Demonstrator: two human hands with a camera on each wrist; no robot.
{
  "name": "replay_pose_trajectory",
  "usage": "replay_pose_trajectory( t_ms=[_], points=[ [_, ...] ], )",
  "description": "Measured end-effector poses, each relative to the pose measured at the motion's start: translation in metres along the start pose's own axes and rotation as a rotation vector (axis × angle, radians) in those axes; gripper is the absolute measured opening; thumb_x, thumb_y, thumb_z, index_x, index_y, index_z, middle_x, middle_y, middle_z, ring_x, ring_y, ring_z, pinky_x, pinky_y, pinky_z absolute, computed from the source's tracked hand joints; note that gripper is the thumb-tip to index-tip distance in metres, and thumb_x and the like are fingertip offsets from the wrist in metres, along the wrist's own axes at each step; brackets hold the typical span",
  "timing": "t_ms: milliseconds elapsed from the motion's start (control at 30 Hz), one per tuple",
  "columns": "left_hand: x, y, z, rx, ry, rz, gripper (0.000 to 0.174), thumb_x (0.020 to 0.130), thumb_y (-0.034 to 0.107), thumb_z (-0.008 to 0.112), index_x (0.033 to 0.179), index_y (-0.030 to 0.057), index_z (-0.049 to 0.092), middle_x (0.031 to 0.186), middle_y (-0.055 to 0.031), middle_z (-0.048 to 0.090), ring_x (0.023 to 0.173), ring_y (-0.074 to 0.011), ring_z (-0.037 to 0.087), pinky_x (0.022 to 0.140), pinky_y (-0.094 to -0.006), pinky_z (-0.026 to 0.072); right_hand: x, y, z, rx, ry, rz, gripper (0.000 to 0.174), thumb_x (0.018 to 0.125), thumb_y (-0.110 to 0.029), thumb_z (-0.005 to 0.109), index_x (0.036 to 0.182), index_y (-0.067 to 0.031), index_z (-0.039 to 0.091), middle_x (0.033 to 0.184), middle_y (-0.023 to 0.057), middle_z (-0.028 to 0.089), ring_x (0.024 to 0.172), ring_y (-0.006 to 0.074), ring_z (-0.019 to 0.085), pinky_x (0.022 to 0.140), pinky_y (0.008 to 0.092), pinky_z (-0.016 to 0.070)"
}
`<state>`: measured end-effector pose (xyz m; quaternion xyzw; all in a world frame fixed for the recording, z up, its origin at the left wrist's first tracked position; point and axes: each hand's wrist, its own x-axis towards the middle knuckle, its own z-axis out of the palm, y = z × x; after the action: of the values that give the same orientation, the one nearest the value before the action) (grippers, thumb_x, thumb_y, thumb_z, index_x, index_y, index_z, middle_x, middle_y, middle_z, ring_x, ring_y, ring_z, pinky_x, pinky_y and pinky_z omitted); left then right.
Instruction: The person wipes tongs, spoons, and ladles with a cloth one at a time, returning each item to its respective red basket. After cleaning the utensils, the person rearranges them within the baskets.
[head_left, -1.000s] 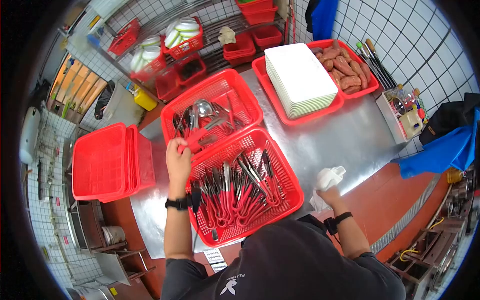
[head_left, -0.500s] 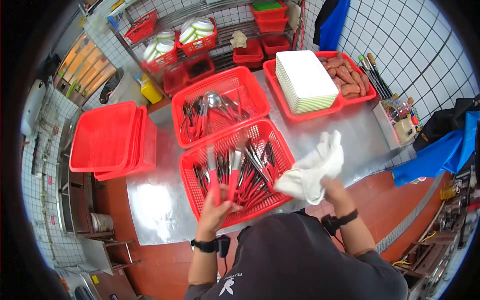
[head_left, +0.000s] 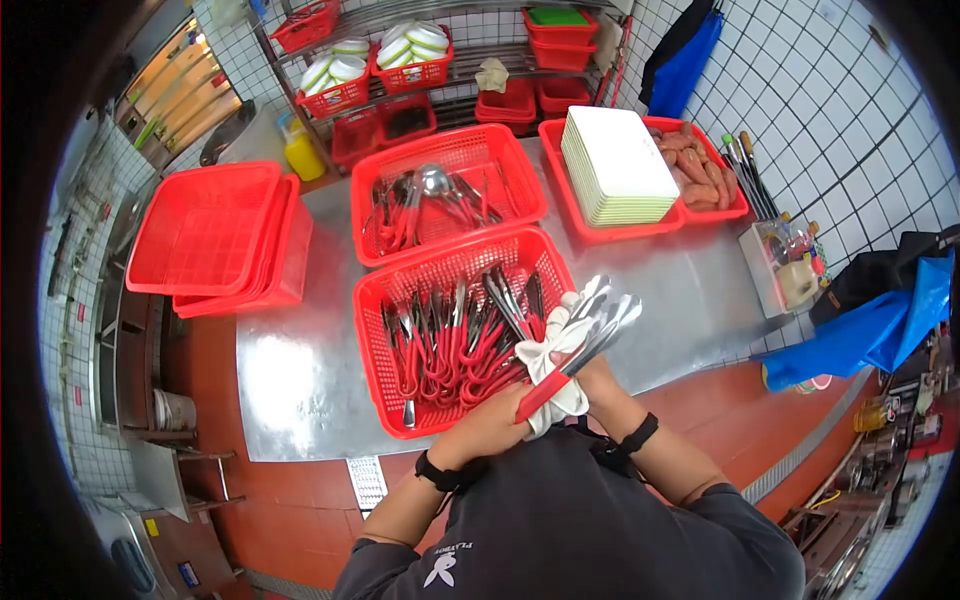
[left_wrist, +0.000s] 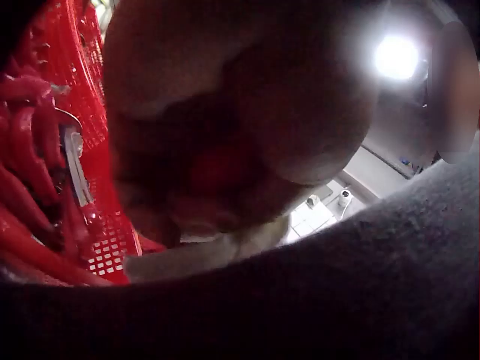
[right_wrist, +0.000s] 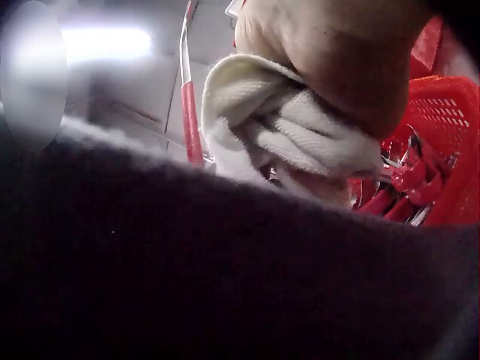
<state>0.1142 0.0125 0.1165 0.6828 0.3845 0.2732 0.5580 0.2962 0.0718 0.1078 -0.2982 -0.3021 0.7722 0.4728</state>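
Observation:
Held in front of the person's body, a pair of red-handled metal tongs (head_left: pixel 540 395) points its tips up to the right in the head view. The left hand (head_left: pixel 492 424) grips the handle end, where a dark palm with a bit of red shows in the left wrist view. The right hand (head_left: pixel 594 384) holds a white cloth (head_left: pixel 542 360) bunched against the tongs. In the right wrist view the folds of the cloth (right_wrist: pixel 300 135) cover most of the fingers, and one red tongs arm (right_wrist: pixel 192 124) stands beside it. Several red-handled tongs (head_left: pixel 465 345) fill the front basket (head_left: pixel 370 345).
Behind lies another red basket (head_left: pixel 520 165) with a ladle (head_left: pixel 434 180) and more tongs. Stacked red baskets (head_left: pixel 205 230) stand left on the metal table (head_left: pixel 290 400). White trays (head_left: pixel 620 165) and a red tub of sweet-potato-like pieces (head_left: pixel 705 170) sit at the back right.
The left hand has lifted tongs from the back basket over the front basket and in to the body. The right hand has brought the cloth up from the right onto the tongs.

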Motion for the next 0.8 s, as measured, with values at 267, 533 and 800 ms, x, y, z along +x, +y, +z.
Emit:
replay_pose_trajectory(
  t_ms=[267, 533, 800],
  points=[
    [-0.030, -0.007, -0.006, 0.055, -0.039, -0.083, 0.029, 0.076, 0.001, 0.054, 0.104, -0.0010, 0.054, 0.101, -0.0187, 0.057, 0.096, -0.0322, 0.055, 0.087, -0.0373, 0.0437, 0.013, -0.024, -0.062, -0.077, 0.244, -0.321, 0.056, 0.085, -0.005, 0.065, 0.135, -0.0067, 0.039, 0.123, 0.0095, 0.051, 0.109, 0.0304, 0.060, 0.094, 0.0417, 0.0514],
    [-0.064, -0.025, -0.012, -0.070, 0.155, -0.304, 0.031, 0.081, 0.006, 0.057, 0.112, 0.0003, 0.055, 0.099, -0.0184, 0.059, 0.095, -0.0335, 0.059, 0.086, -0.0381, 0.0463, -0.031, -0.080, -0.053, -0.072, 0.130, -0.232, 0.053, 0.088, -0.015, 0.066, 0.134, -0.0022, 0.042, 0.124, 0.0174, 0.059, 0.109, 0.0281, 0.063, 0.096, 0.0411, 0.0513],
    [-0.004, -0.016, 0.026, 0.251, 0.120, -0.065, 0.032, 0.080, 0.007, 0.055, 0.110, -0.0028, 0.054, 0.105, -0.0250, 0.059, 0.102, -0.0415, 0.056, 0.091, -0.0444, 0.0451, -0.028, -0.015, -0.015, -0.085, -0.025, 0.183, 0.053, 0.084, -0.004, 0.069, 0.132, -0.0005, 0.046, 0.117, 0.0131, 0.064, 0.107, 0.0243, 0.064, 0.094, 0.0380, 0.0519]
  ],
)
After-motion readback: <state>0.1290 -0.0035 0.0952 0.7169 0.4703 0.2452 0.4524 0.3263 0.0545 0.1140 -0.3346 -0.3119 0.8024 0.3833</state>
